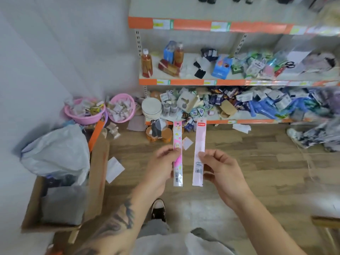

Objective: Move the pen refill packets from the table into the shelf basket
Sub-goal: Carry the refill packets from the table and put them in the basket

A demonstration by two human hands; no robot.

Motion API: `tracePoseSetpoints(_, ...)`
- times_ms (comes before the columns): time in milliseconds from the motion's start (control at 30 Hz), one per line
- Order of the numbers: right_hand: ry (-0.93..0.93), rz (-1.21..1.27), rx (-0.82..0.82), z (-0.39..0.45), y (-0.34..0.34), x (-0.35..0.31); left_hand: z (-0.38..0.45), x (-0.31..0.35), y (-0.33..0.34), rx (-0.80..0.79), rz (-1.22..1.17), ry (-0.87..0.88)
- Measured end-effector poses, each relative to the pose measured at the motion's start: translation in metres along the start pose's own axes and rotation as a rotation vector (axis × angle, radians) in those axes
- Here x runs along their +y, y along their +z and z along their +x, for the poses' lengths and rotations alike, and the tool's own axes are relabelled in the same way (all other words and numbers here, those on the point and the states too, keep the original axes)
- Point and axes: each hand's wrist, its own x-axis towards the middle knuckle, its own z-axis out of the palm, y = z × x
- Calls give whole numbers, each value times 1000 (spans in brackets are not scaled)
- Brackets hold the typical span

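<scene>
Left hand [161, 163] and right hand [219, 167] each pinch an apparently upright packet [178, 144].

Two long, narrow refill packets stand upright side by side above the floor, apart: a pink cartoon-printed packet [177, 153] and a pale pink packet [199, 153] with a red label on top.

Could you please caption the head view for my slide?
Left hand and right hand each hold a pink packet upright before cluttered shelves.
</scene>
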Motion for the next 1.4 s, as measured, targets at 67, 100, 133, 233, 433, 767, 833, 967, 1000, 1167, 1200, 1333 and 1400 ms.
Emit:
tracePoseSetpoints(67, -23, 34, 35, 20, 1, -18, 25, 26, 11, -12, 55, 35)
tracePoseSetpoints(100, -32, 50, 50, 30, 1, -25, 36, 37, 17, -20, 76, 47)
tracePoseSetpoints(133, -40, 59, 63, 39, 0, -32, 46, 46, 23, -29, 91, 58)
tracePoseSetpoints(233, -50, 69, 97, 68, -8, -49, 73, 66, 41, -64, 109, 93)
tracePoseSetpoints(433, -96, 108, 10, 144, -32, -103, 127, 107, 86, 20, 149, 257)
tracePoseSetpoints(767, -399, 26, -188, 261, -83, -278, 199, 260, 215, 45, 44, 551)
tracePoseSetpoints(833, -470, 17, -211, 271, -93, -314, 206, 286, 239, 0, -17, 599)
tracePoseSetpoints(967, -579, 22, -252, 294, -108, -376, 221, 328, 279, -46, -119, 707)
tracePoseSetpoints(1000, -602, 14, -260, 299, -109, -388, 223, 337, 286, -54, -135, 748)
tracePoseSetpoints(1167, -697, -20, -325, 312, -102, -434, 231, 377, 297, -42, -199, 860)
tracePoseSetpoints(1200, -714, -17, -338, 314, -99, -442, 232, 386, 295, -31, -206, 878)
tracePoseSetpoints(1333, -775, -46, -370, 322, -82, -471, 234, 423, 287, 35, -104, 991)
tracePoseSetpoints(1400, -788, -93, -367, 327, -73, -486, 238, 441, 282, 87, -64, 1060)
